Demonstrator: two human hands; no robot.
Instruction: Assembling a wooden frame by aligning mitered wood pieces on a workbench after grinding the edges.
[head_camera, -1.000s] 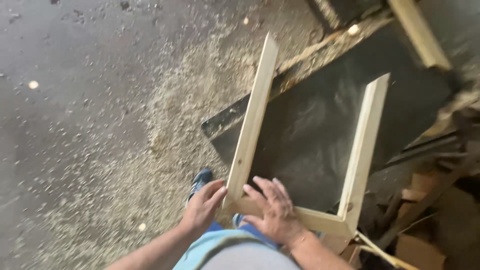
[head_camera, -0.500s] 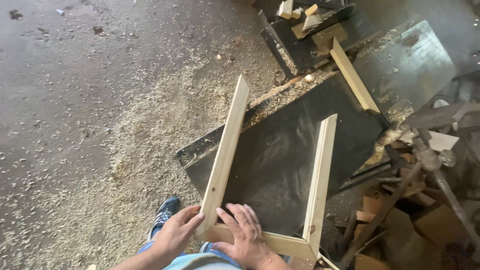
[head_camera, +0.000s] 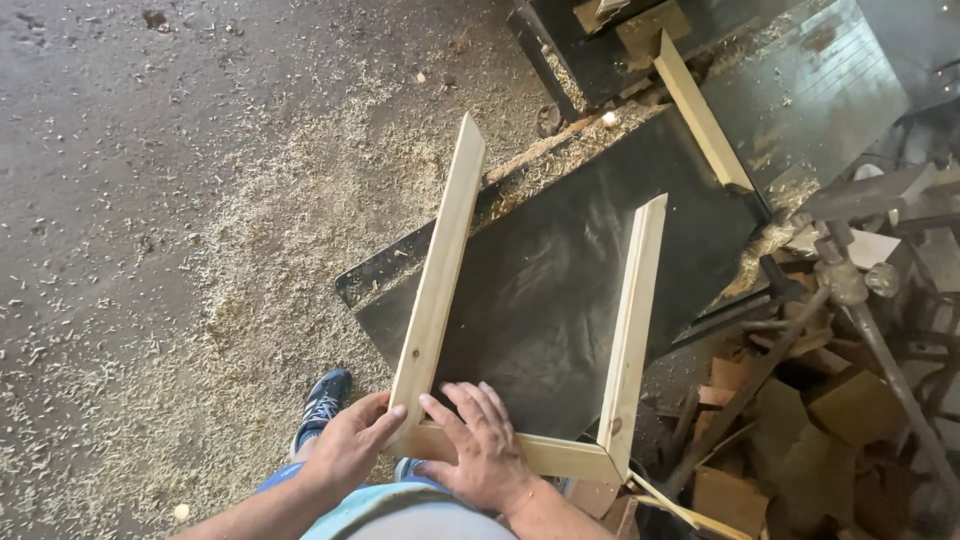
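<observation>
Left hand (head_camera: 348, 452) grips the near left corner of the wooden frame (head_camera: 437, 290); fingers curl round the outer edge where the long left rail meets the short bottom rail, thumb tip on top of the joint. Closed on the wood, firm hold.

Right hand (head_camera: 480, 450) lies just beside it, palm down on the bottom rail, fingers spread flat & pointing away from the body across the rail onto the dark sheet beyond. Pressing rather than clasping; can't tell if the thumb hooks under the rail.

Frame is U-shaped, 3 pale rails w/ mitred corners: bottom rail under the hands, left rail running up & away from left hand, right rail parallel to it, off to the right of the right hand. Far ends are cut at an angle & not joined to each other.

Under the frame, beyond the hands: a black sheet (head_camera: 560, 290) on a low worktop. Further out, another loose wooden strip (head_camera: 702, 115) lies on a dark surface.

Left of the hands: concrete floor (head_camera: 150, 150) w/ a broad spread of sawdust (head_camera: 270, 280). Below left hand, a blue shoe (head_camera: 322, 403). Right of the right hand: pile of wood offcuts (head_camera: 790, 400) & a metal clamp stand (head_camera: 860, 270).
</observation>
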